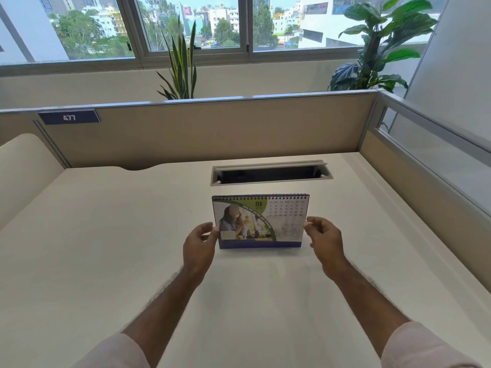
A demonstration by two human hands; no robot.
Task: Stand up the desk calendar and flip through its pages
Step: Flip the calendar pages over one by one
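The desk calendar [261, 221] stands upright on the white desk [106, 248], its spiral binding along the top and a blue base at the bottom. The facing page shows FEB, a photo with a green band on the left and a date grid at the upper right. My left hand [199, 247] pinches the calendar's left edge with thumb and fingers. At the right edge, my right hand [325, 243] holds it by the fingertips. Both forearms reach in from the bottom of the view.
An open cable slot [271, 173] is set into the desk just behind the calendar. A beige partition [212, 131] with a blue tag reading 477 closes off the back, and a glass panel [435, 155] the right side. Plants and windows lie beyond.
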